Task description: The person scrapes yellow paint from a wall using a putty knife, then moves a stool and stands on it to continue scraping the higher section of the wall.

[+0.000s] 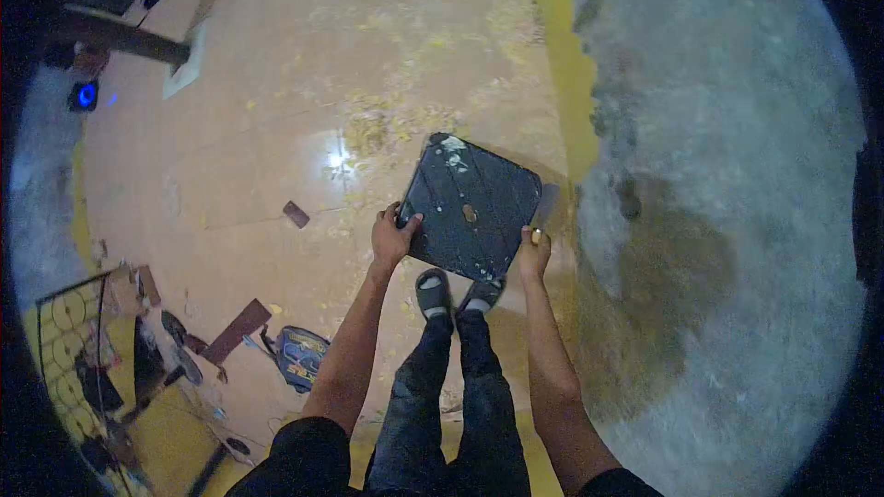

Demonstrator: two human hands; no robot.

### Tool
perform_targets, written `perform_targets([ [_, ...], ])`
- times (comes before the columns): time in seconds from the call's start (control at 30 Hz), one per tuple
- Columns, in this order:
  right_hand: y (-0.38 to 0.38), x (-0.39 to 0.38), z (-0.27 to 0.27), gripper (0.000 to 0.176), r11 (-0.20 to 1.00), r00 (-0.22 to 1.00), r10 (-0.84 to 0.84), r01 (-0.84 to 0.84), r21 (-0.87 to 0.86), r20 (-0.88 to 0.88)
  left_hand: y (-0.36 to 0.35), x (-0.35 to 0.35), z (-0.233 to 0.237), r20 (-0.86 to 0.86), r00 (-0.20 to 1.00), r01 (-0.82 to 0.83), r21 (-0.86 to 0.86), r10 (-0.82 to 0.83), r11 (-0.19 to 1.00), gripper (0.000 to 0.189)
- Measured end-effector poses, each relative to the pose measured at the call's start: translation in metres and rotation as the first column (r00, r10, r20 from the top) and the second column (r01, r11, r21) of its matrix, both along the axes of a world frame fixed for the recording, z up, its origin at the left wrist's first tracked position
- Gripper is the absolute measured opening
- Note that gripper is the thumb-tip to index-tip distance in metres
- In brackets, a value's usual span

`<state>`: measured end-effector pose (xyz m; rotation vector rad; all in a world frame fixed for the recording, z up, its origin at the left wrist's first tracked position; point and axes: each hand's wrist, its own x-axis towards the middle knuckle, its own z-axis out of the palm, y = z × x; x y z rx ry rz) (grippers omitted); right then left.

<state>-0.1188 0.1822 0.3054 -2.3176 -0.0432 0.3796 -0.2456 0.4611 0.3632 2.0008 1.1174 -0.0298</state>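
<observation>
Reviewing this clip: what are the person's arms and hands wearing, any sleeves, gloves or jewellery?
Both forearms are bare, with no gloves on the left hand or right hand. Black short sleeves end above the elbows. A gold-coloured ring sits on a right-hand finger. No watch or bracelet shows.

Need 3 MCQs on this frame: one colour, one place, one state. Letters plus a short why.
1. What colour is the square tray?
A) white B) black C) red
2. Where is the blue bag?
A) on the floor, left of the person's legs B) on the tray C) hung on a wall
3. How is the tray held?
A) lying unheld B) by one hand C) by both hands

Answers: 1 B, dark surface with pale specks; 2 A, it lies beside the left leg; 3 C, left hand and right hand grip its near corners.
</observation>
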Motion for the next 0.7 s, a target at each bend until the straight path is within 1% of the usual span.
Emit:
perform_targets([
  [0.03,0.017,0.000,0.043,0.030,0.991,0.998,-0.060,0.060,-0.118,0.001,-0.004,0.001,-0.001,-0.069,0.998,0.006,-0.003,-0.006,1.000,0.064],
  [0.07,0.031,-0.003,0.069,0.036,0.966,0.993,-0.118,0.116,-0.233,0.003,-0.008,0.001,-0.006,-0.066,0.997,0.030,-0.021,-0.031,0.999,0.064],
  [0.1,0.034,-0.004,0.069,0.036,0.960,0.990,-0.144,0.141,-0.242,0.004,-0.015,0.007,-0.014,-0.080,0.997,0.004,-0.085,-0.010,0.996,0.065],
  [0.13,0.035,-0.009,0.067,0.035,0.953,0.993,-0.026,0.060,-0.299,0.118,-0.023,0.011,-0.016,-0.096,0.995,-0.026,-0.149,0.011,0.988,0.067],
  [0.17,0.024,-0.004,0.065,0.034,0.935,0.969,0.106,-0.021,-0.353,0.222,-0.043,0.019,-0.015,-0.094,0.996,-0.010,-0.147,-0.004,0.989,0.067],
  [0.2,0.027,0.002,0.074,0.033,0.944,0.960,0.094,-0.002,-0.330,0.263,-0.048,0.021,-0.004,-0.065,0.998,0.008,-0.175,-0.019,0.985,0.068],
  [0.23,0.023,0.014,0.073,0.033,0.943,0.959,0.081,0.013,-0.332,0.270,-0.058,0.022,-0.007,-0.040,0.999,0.026,-0.194,-0.035,0.981,0.069],
  [0.27,0.007,0.028,0.072,0.034,0.958,0.979,0.021,0.039,-0.285,0.204,-0.077,0.024,-0.007,-0.016,1.000,0.020,-0.252,-0.025,0.967,0.067],
  [0.3,0.002,0.042,0.072,0.034,0.962,0.992,-0.036,0.066,-0.265,0.118,-0.086,0.029,-0.009,-0.022,0.999,0.038,-0.259,-0.045,0.965,0.067],
  [0.33,-0.001,0.060,0.075,0.034,0.959,0.992,-0.052,0.082,-0.270,0.115,-0.097,0.040,-0.009,-0.013,1.000,0.005,-0.282,-0.009,0.959,0.067],
  [0.37,-0.004,0.081,0.083,0.035,0.964,0.997,-0.041,0.055,-0.262,0.058,-0.107,0.047,-0.010,-0.002,1.000,-0.029,-0.307,0.029,0.951,0.066],
  [0.4,-0.036,0.102,0.067,0.035,0.976,1.000,-0.026,0.025,-0.217,0.000,-0.137,0.064,-0.025,0.079,0.996,-0.018,-0.315,0.045,0.949,0.067],
  [0.43,-0.042,0.117,0.071,0.035,0.973,0.999,-0.034,0.035,-0.228,0.007,-0.142,0.074,-0.027,0.084,0.996,-0.008,-0.326,0.037,0.945,0.067],
  [0.47,-0.048,0.132,0.074,0.036,0.957,0.989,0.110,-0.080,-0.281,0.096,-0.149,0.088,-0.028,0.032,0.995,-0.067,-0.465,0.092,0.883,0.068],
  [0.5,-0.051,0.144,0.080,0.037,0.921,0.951,0.256,-0.186,-0.342,0.172,-0.152,0.100,-0.024,-0.032,0.990,-0.130,-0.587,0.137,0.799,0.069],
  [0.53,-0.053,0.146,0.086,0.037,0.922,0.952,0.248,-0.176,-0.345,0.179,-0.153,0.109,-0.015,-0.091,0.986,-0.164,-0.670,0.139,0.724,0.071],
  [0.57,-0.053,0.144,0.094,0.037,0.919,0.954,0.227,-0.145,-0.366,0.193,-0.153,0.115,-0.010,-0.085,0.988,-0.155,-0.673,0.133,0.723,0.071],
  [0.6,-0.050,0.141,0.104,0.037,0.915,0.955,0.209,-0.116,-0.386,0.210,-0.153,0.114,-0.021,-0.098,0.987,-0.159,-0.654,0.126,0.740,0.072],
  [0.63,-0.047,0.132,0.116,0.037,0.941,0.983,0.119,-0.067,-0.332,0.138,-0.152,0.116,-0.029,-0.102,0.987,-0.159,-0.634,0.122,0.757,0.073],
  [0.67,-0.044,0.118,0.128,0.037,0.960,0.998,0.029,-0.010,-0.281,0.062,-0.150,0.115,-0.032,-0.044,0.997,-0.077,-0.516,0.063,0.853,0.072],
  [0.7,-0.040,0.101,0.139,0.038,0.966,1.000,-0.004,0.002,-0.260,-0.009,-0.145,0.106,-0.029,-0.001,1.000,0.008,-0.386,-0.009,0.923,0.072],
])
